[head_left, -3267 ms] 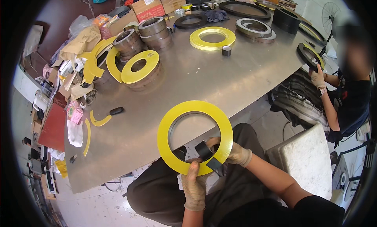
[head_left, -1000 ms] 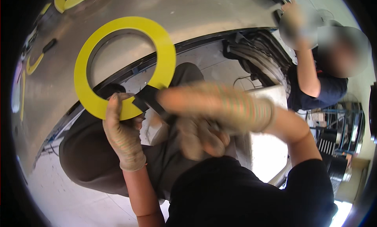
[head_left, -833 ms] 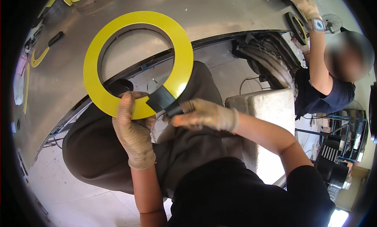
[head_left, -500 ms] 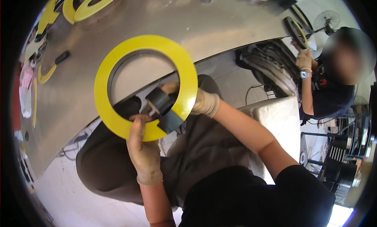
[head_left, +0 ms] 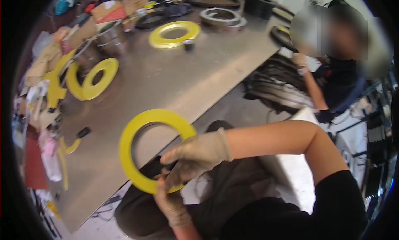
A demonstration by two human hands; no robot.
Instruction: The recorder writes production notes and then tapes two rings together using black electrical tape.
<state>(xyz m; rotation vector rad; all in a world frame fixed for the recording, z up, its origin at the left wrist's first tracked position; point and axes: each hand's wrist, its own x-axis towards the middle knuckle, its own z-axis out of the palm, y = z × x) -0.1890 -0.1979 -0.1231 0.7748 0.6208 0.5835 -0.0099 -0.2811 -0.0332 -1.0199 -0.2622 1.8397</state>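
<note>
A flat yellow ring (head_left: pixel 131 159) is held tilted over my lap, close to the table's front edge. My left hand (head_left: pixel 172 206), in a light glove, grips the ring's bottom edge, fingertips up. My gloved right hand (head_left: pixel 197 155) lies across the ring's lower right side, in front of it. Its thumb and fingers curl toward my left fingertips. Something dark shows between them, but I cannot make out what it is. The black roll and the black strip seen earlier on the ring are hidden or blurred now.
On the metal table (head_left: pixel 145 80) lie more yellow rings (head_left: pixel 156 40), a small dark cylinder (head_left: pixel 188 45), grey rings (head_left: pixel 220 16) and a black-handled yellow hook-shaped piece (head_left: pixel 74 145). Cardboard and bags (head_left: pixel 39 74) crowd its left side. A co-worker (head_left: pixel 341 78) sits at the right, holding a dark ring.
My right hand has come from behind the ring to its front, covering the lower right part. The ring sits lower in view, and my view has swung to show more of the table.
</note>
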